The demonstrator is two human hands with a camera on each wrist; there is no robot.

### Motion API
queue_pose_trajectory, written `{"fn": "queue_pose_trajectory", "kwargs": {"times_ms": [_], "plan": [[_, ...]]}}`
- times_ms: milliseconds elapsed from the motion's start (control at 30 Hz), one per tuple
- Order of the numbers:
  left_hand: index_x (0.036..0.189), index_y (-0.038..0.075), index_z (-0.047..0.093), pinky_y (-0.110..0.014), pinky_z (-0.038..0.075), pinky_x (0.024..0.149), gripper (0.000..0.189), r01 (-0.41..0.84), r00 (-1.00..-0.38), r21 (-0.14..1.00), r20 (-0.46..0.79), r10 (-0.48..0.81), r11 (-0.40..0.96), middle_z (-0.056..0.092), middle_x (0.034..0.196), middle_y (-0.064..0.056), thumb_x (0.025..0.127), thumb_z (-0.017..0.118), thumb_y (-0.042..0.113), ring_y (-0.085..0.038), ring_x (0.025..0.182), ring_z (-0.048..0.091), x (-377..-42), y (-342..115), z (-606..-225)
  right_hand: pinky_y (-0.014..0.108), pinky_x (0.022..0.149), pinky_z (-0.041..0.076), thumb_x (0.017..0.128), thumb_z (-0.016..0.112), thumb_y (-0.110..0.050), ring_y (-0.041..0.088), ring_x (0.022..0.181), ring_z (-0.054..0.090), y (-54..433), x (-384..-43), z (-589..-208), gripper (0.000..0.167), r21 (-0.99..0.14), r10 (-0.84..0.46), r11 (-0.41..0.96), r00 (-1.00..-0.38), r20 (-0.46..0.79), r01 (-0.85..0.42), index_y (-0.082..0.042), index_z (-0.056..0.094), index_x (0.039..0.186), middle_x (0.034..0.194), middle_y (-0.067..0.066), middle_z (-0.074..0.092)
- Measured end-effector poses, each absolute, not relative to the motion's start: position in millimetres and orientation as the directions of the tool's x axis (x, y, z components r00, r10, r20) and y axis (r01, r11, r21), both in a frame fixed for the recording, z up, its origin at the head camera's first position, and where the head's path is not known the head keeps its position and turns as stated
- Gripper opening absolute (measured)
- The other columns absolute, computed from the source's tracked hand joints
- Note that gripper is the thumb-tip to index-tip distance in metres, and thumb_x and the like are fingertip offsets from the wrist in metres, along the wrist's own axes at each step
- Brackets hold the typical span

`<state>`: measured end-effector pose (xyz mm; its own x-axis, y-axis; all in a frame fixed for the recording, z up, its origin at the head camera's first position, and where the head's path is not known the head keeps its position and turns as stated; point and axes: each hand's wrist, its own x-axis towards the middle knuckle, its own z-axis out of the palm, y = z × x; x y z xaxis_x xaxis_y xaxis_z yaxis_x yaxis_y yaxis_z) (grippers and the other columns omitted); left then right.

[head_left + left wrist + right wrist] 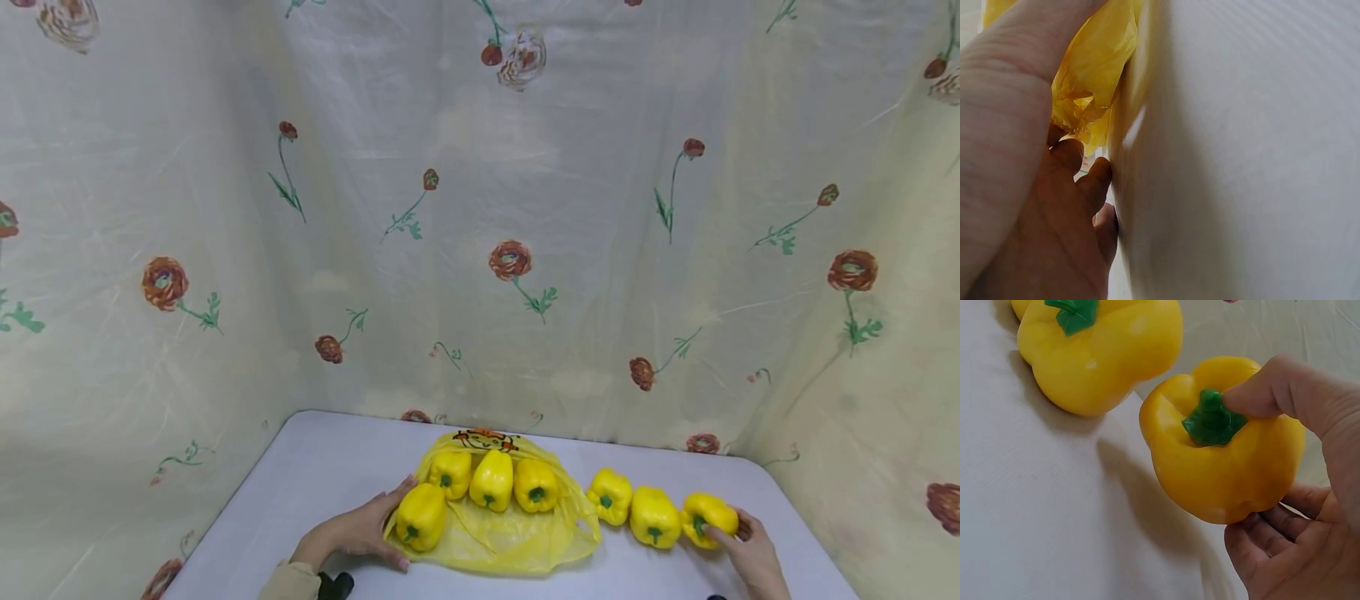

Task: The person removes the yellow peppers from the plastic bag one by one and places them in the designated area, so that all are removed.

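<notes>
My right hand (752,557) grips a yellow bell pepper (708,518) at the right end of a row. In the right wrist view the thumb presses beside the green stem of this bell pepper (1229,469), with the other fingers beneath and behind it; a shadow falls on the table below. My left hand (360,527) rests at the left edge of a yellow plastic bag (502,546), thumb and fingers spread around the nearest bell pepper (421,517). The left wrist view shows fingers (1094,184) against the table beside the crumpled bag (1100,62); their tips are partly hidden.
On the bag sit several yellow bell peppers, one in its middle (492,481). Two more, one bell pepper (610,496) and another (655,517), stand between the bag and my right hand. The white table (300,467) meets a flowered curtain (450,333) behind and at both sides.
</notes>
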<state>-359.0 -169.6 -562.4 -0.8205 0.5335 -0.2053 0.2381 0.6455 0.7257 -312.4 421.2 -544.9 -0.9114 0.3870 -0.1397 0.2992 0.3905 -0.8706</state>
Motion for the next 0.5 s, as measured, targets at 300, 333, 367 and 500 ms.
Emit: {"fn": "queue_pose_trajectory", "kwargs": {"times_ms": [300,333,367,500], "plan": [[0.156,0.014,0.009,-0.059,0.006,0.120,0.125,0.243,-0.825,0.720,-0.200,0.529,0.650,0.007,0.164,-0.007,0.065,0.084,0.053,-0.033,0.149,0.013,-359.0,-169.4,-562.3,0.061,0.117,0.018,0.081,0.070,-0.053,0.053,0.137,0.012,421.7,-314.1,-551.9,0.118,-0.869,0.332,0.371,-0.921,-0.205,0.327,0.015,0.000,0.147,0.149,0.042,0.008],[0.156,0.014,0.008,-0.059,0.006,0.121,0.125,0.243,-0.824,0.719,-0.200,0.530,0.651,0.007,0.164,-0.007,0.065,0.084,0.053,-0.033,0.149,0.013,-358.9,-169.3,-562.3,0.061,0.117,0.018,0.080,0.070,-0.054,0.053,0.137,0.012,421.8,-314.2,-552.3,0.119,-0.867,0.329,0.374,-0.921,-0.208,0.329,0.015,0.000,0.147,0.148,0.042,0.008],[0.156,0.014,0.008,-0.059,0.006,0.121,0.125,0.244,-0.824,0.719,-0.200,0.530,0.651,0.007,0.164,-0.007,0.065,0.084,0.053,-0.033,0.150,0.013,-358.7,-169.2,-562.2,0.062,0.116,0.017,0.079,0.070,-0.055,0.054,0.137,0.012,421.9,-314.3,-552.4,0.120,-0.866,0.326,0.377,-0.922,-0.207,0.327,0.015,0.000,0.147,0.148,0.042,0.008],[0.156,0.014,0.009,-0.059,0.006,0.121,0.124,0.245,-0.822,0.720,-0.201,0.533,0.649,0.007,0.164,-0.007,0.065,0.084,0.052,-0.033,0.150,0.013,-357.3,-169.1,-561.3,0.061,0.117,0.018,0.079,0.070,-0.055,0.054,0.137,0.012,422.3,-314.9,-552.5,0.121,-0.865,0.325,0.375,-0.921,-0.214,0.333,0.014,-0.001,0.147,0.149,0.042,0.008]]}}
